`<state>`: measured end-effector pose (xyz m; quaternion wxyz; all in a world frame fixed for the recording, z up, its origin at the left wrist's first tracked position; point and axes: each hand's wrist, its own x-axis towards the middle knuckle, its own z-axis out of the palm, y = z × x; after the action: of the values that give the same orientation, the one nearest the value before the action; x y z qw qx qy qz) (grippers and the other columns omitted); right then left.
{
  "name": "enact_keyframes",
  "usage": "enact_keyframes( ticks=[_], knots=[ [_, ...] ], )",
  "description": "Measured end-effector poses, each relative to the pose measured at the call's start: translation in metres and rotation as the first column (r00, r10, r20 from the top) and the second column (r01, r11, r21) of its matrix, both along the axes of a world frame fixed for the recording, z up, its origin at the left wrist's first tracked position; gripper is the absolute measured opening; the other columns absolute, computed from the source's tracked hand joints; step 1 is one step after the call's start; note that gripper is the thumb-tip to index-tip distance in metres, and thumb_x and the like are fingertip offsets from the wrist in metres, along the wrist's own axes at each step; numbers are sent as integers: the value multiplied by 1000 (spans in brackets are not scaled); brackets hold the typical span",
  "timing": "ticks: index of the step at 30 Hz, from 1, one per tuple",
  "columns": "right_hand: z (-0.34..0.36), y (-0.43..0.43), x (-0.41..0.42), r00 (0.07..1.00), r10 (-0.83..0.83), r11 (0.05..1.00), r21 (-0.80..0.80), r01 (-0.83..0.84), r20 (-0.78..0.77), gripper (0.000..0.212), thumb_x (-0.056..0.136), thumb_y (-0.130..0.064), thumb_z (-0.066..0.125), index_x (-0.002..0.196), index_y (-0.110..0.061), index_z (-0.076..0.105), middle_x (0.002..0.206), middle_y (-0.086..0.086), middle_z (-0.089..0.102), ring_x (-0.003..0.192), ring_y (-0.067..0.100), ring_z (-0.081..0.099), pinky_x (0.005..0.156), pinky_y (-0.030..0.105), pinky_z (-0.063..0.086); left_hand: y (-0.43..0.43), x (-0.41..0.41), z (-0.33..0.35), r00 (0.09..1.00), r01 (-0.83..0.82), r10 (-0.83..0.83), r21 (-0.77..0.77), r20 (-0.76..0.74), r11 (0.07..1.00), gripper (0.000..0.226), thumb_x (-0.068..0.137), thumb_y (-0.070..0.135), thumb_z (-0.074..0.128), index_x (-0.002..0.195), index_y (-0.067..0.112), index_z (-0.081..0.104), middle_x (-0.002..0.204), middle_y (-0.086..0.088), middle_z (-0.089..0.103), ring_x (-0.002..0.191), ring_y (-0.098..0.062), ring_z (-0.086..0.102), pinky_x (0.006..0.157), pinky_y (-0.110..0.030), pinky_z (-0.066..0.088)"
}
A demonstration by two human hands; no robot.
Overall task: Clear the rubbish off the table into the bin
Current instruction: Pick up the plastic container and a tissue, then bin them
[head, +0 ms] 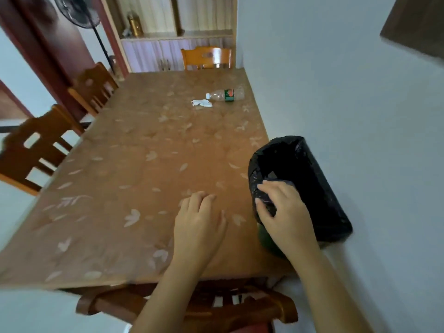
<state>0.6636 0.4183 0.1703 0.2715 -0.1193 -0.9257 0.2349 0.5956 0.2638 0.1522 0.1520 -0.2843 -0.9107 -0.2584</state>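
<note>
- Rubbish is not in the bin point(312, 179) yet, as far as I can see. The inside of the bin is dark, so I cannot tell if anything is in it.
- Two bits of rubbish lie on the worktop point(134, 179), far from the bin, up at the far end. One is a bottle point(225, 94) on its side. The other is a paper scrap point(201, 103), just beside the bottle's cap end.
- So I think the job has only begun. Both bits have to be picked up and dropped in.
- The bin has a black bag over it. It sits at the near right edge of the worktop, close to the wall point(348, 92). Something green shows under the bag at the near side.
- The right hand point(281, 212) is pinching the bag at the bin's near rim.
- The left hand point(199, 227) is just beside the bin. It lies flat on the worktop, loose, with nothing in it.
- Nothing lies between the bin and the rubbish. The way is bare.
- Chairs stand around: two well to the left of the bin point(36, 150), one at the far end point(206, 57), and one nearest the person point(192, 306). That near one may make the long reach harder.
</note>
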Motion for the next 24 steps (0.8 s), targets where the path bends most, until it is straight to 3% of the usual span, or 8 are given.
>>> enact_keyframes(
  ticks=[10, 15, 21, 24],
  knots=[
    [-8, -155, -49, 925, 370, 924, 63, -376, 89, 27, 79, -16, 66, 106, -12, 63, 109, 7, 65, 105, 23, 56, 86, 38, 47, -187, 22, -9, 927, -374, 374, -20, 12, 927, 34, 77, 25, 47, 92, 4, 69, 96, -11, 68, 86, -33, 62, 76, -43, 53],
    [-21, -269, -60, 862, 502, 861, 52, -506, 78, 24, 79, -19, 62, 101, -12, 65, 105, 6, 66, 101, 24, 57, 85, 38, 47, -305, 44, -21, 842, -539, 540, 45, -10, 841, 33, 78, 26, 47, 91, 4, 68, 95, -10, 69, 83, -31, 61, 69, -36, 49],
    [-40, -424, -61, 752, 651, 756, 7, -655, 103, 26, 76, -25, 51, 95, -12, 64, 97, 8, 67, 92, 29, 60, 79, 42, 51, -457, 74, -42, 728, -685, 684, 2, 47, 729, 36, 79, 28, 45, 94, 4, 67, 98, -11, 68, 87, -34, 61, 73, -39, 49],
    [-45, -496, -63, 675, 725, 684, -24, -729, 134, 31, 76, -31, 45, 92, -12, 64, 93, 7, 67, 88, 28, 59, 78, 37, 49, -521, 85, -44, 664, -747, 746, -8, 59, 665, 36, 79, 27, 45, 93, 3, 67, 97, -11, 68, 87, -34, 62, 72, -40, 50]
  ],
)
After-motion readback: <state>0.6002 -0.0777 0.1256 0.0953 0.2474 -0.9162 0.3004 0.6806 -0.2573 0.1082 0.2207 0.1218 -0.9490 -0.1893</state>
